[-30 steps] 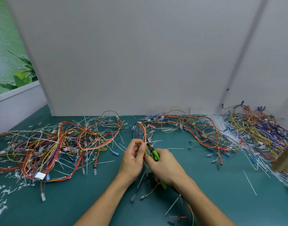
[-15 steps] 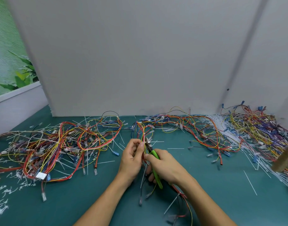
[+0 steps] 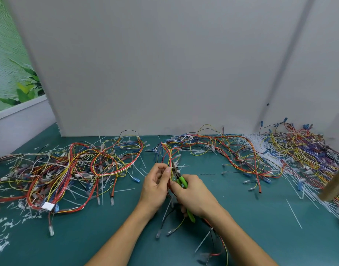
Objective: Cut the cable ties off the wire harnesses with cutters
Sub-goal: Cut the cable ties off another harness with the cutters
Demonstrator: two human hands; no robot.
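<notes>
Fingers [image 3: 166,171] of our left hand [image 3: 155,186] are curled in, pinching the wire harness [image 3: 167,153] at the near middle of the table [image 3: 241,223] and keeping a red-and-yellow run of it taut. Our right hand [image 3: 195,196] is wrapped around the green handles of the cutters [image 3: 181,181], whose dark metal nose pokes up against the wires, just beside the left fingertips. We'd call this mid-step: the tip is being lined up on a tie, though we cannot tell whether the blades have bitten. A small white cable tie [image 3: 170,157] shows a little farther along the bundle. Next we need only the thin plastic band between the blades, never the insulation, then a firm squeeze, then the pinch slides onward. The wires look thin, glossy and springy, looping freely, and some end in clear or blue sleeved terminals. Stiff white slivers of cut ties [image 3: 294,214] lie straight on the matte teal top. One tangled heap [image 3: 68,169] sits left and another [image 3: 299,150] far right.
</notes>
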